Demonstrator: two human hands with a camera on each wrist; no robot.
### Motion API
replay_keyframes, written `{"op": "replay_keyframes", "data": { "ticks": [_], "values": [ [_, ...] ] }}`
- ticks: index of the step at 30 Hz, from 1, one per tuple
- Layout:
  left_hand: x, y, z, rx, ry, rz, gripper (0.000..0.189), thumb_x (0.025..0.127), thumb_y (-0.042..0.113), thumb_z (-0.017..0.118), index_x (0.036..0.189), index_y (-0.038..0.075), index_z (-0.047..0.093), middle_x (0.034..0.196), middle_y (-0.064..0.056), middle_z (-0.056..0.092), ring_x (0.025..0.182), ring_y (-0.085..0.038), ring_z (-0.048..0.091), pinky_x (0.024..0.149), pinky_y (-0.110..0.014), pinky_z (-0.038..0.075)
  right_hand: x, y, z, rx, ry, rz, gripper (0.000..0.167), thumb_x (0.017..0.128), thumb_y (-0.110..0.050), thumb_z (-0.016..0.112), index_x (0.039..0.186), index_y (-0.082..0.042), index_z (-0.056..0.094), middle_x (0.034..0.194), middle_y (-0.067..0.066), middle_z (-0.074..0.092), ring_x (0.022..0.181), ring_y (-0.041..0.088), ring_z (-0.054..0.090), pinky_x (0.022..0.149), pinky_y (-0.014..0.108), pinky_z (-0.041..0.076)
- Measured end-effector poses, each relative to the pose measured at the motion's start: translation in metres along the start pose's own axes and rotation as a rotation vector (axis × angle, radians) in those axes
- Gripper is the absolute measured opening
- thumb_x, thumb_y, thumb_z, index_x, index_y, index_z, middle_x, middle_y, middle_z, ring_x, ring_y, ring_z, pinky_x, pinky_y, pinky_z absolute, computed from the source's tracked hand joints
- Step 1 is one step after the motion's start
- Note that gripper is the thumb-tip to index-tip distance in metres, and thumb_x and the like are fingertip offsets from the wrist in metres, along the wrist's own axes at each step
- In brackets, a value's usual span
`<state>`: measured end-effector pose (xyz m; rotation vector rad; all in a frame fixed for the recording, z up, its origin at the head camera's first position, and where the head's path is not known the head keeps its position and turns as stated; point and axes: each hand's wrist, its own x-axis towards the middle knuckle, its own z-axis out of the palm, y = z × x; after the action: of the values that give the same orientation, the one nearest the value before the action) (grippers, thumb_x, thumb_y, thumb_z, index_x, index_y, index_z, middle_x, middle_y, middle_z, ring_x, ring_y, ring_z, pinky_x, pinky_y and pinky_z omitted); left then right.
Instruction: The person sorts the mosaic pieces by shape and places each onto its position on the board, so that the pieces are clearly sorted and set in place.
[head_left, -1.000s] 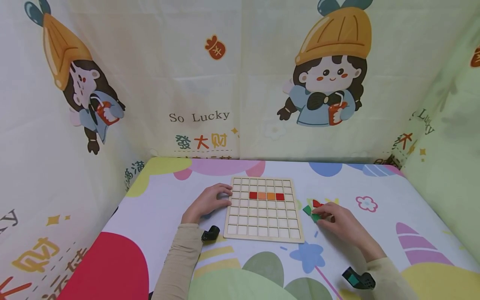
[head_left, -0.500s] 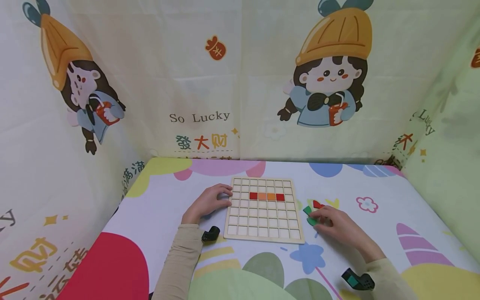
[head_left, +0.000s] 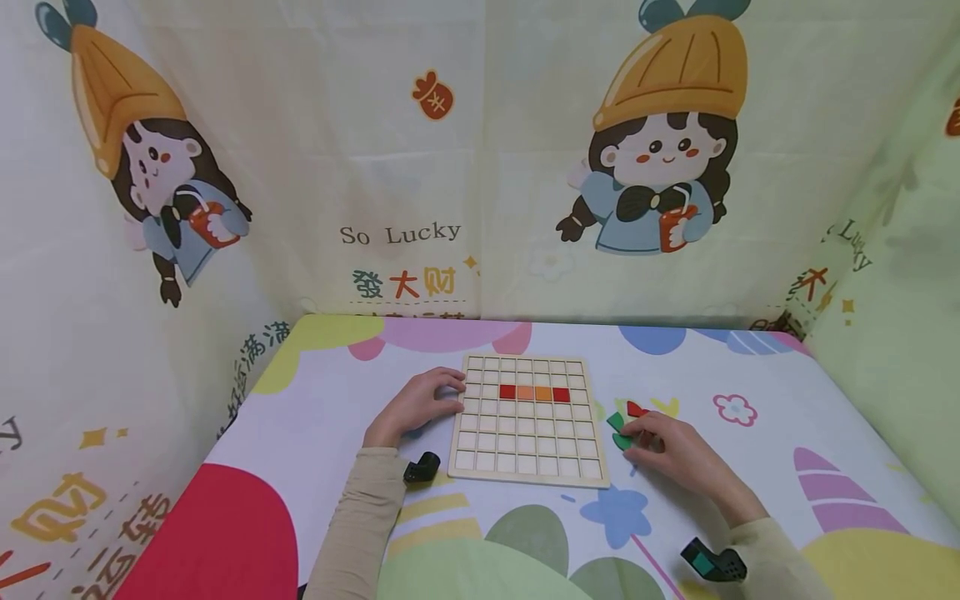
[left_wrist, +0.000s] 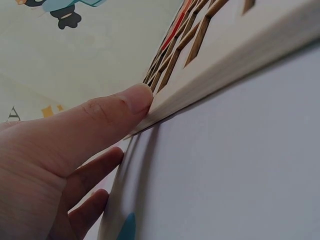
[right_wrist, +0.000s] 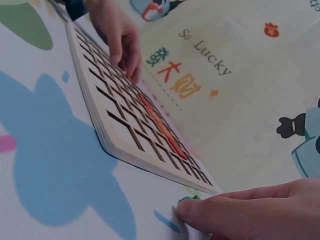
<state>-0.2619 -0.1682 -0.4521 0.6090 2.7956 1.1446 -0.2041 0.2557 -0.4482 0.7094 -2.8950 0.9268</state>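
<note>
A pale wooden grid board (head_left: 517, 454) lies on the table. One of its upper rows holds two red square tiles at the ends and two orange ones (head_left: 543, 393) between. My left hand (head_left: 422, 402) rests at the board's left edge, fingers relaxed; the left wrist view shows its thumb (left_wrist: 135, 98) touching the rim. Right of the board, my right hand (head_left: 678, 450) pinches a green tile (head_left: 621, 442) between thumb and forefinger, low over the table. Another green tile (head_left: 615, 421) and red pieces (head_left: 636, 409) lie beside those fingertips, partly covered by the hand.
A patterned cloth with a large red shape (head_left: 217, 533) covers the table. Printed cloth walls (head_left: 525, 283) enclose its back and sides. Black wrist devices (head_left: 422, 467) sit on both forearms.
My right hand has shifted slightly, and the green tile at its fingertips has moved a little left, apart from the other pieces. The left hand and board stay still.
</note>
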Motion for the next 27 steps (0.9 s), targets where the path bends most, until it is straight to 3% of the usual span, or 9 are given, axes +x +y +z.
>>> {"op": "replay_keyframes", "data": {
  "ticks": [6, 16, 27],
  "values": [
    [-0.0001, 0.0013, -0.0003, -0.009, -0.001, -0.007, 0.027, 0.084, 0.015, 0.077, 0.109, 0.007, 0.071, 0.132, -0.002, 0.059, 0.130, -0.023, 0.049, 0.112, -0.040, 0.036, 0.0005, -0.0016, 0.0007, 0.031, -0.006, -0.027, 0.025, 0.083, -0.018, 0.079, 0.105, -0.011, 0.071, 0.093, -0.006, 0.059, 0.076, 0.005, 0.052, 0.065, 0.022, 0.048],
    [0.0012, -0.0005, -0.0005, -0.008, -0.001, -0.003, 0.026, 0.084, 0.015, 0.077, 0.109, 0.008, 0.072, 0.131, -0.002, 0.059, 0.129, -0.023, 0.049, 0.112, -0.039, 0.036, 0.0009, -0.0037, -0.0013, 0.027, -0.041, 0.014, 0.027, 0.085, -0.015, 0.076, 0.111, -0.011, 0.071, 0.094, -0.006, 0.059, 0.076, 0.004, 0.053, 0.068, 0.022, 0.050],
    [0.0023, -0.0033, 0.0004, -0.017, -0.002, -0.003, 0.027, 0.084, 0.016, 0.078, 0.109, 0.008, 0.071, 0.132, -0.002, 0.059, 0.129, -0.023, 0.049, 0.112, -0.039, 0.036, 0.0034, -0.0093, -0.0005, 0.062, 0.024, -0.014, 0.024, 0.085, -0.007, 0.075, 0.108, -0.013, 0.071, 0.096, -0.005, 0.059, 0.079, 0.005, 0.057, 0.072, 0.025, 0.054]
  ]
}}
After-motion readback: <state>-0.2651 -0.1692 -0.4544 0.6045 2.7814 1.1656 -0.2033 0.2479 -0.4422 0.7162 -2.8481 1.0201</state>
